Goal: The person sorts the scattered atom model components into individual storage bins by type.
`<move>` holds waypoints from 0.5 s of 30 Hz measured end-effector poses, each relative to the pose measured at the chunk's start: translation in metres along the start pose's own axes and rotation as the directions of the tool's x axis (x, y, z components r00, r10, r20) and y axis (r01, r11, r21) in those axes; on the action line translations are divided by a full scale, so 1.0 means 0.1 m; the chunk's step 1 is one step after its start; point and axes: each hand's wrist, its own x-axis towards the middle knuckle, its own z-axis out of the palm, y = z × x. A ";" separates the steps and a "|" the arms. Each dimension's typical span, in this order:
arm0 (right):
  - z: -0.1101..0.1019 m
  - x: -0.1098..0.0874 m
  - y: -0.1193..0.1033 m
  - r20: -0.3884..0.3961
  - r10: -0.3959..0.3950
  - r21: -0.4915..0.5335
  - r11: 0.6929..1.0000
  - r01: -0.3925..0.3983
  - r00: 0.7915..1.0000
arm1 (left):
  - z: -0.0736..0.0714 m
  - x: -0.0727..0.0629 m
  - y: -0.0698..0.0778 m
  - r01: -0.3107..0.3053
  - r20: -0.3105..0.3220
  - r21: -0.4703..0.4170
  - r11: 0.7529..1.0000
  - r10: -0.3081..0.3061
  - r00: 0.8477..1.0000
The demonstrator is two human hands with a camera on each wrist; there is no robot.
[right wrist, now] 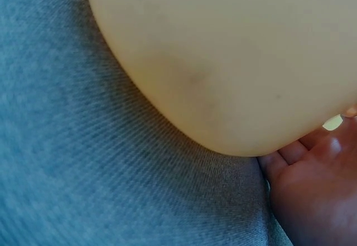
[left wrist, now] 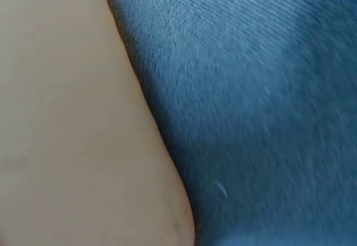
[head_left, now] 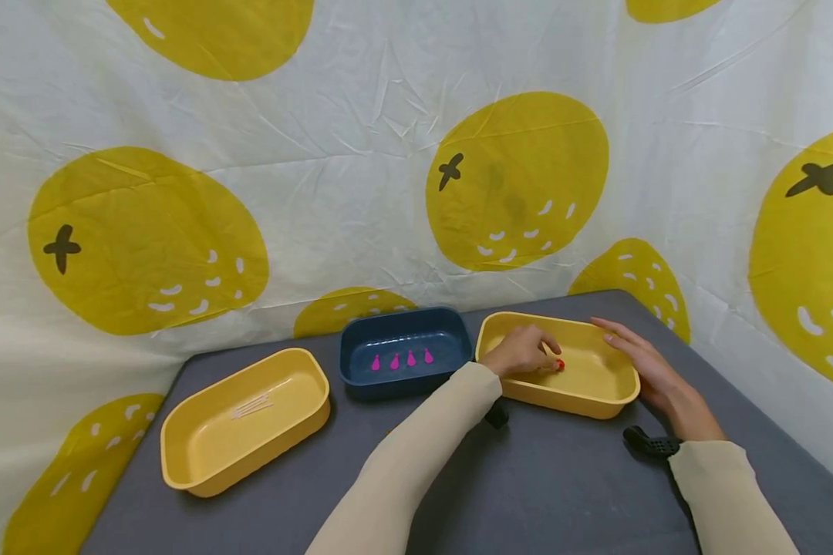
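Observation:
Reaching into the right-hand yellow tray [head_left: 600, 374], my left hand [head_left: 524, 351] has its fingers bent down and pinches a small round red piece [head_left: 560, 364] at the fingertips. The hand and wrist hide part of that tray's left side. My right hand [head_left: 649, 370] rests along the tray's right end with its fingers fairly straight, the tips at the far rim. In the right wrist view, the palm and fingers [right wrist: 323, 173] lie up against the tray's pale outer wall [right wrist: 223, 78].
Left of that tray stands a dark blue tray [head_left: 406, 389] with several pink teardrop-shaped pieces [head_left: 411, 358] in a row. Farther left, another yellow tray [head_left: 201, 462] holds several thin pale sticks [head_left: 251, 406]. A fruit-print cloth [head_left: 361, 208] hangs behind the grey table [head_left: 527, 493].

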 end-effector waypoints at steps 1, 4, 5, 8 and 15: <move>0.00 0.00 0.00 0.003 -0.004 0.006 1.000 0.004 1.000 | -0.02 -0.01 0.00 0.003 -0.005 -0.017 1.000 -0.003 1.000; -0.01 0.00 -0.01 0.013 -0.012 0.021 1.000 0.012 1.000 | -0.10 -0.06 -0.01 0.012 -0.021 -0.057 0.998 -0.014 1.000; -0.01 0.00 -0.01 0.014 -0.012 0.024 1.000 0.012 1.000 | -0.12 -0.08 -0.01 0.011 -0.027 -0.064 0.998 -0.013 1.000; -0.02 0.00 -0.01 0.013 -0.007 0.027 1.000 0.006 1.000 | -0.17 -0.14 -0.02 -0.002 -0.038 -0.085 0.996 -0.002 0.999; -0.02 0.01 -0.01 0.005 0.009 0.022 1.000 -0.009 1.000 | -0.29 -0.29 -0.09 -0.075 -0.043 -0.197 0.978 0.067 0.997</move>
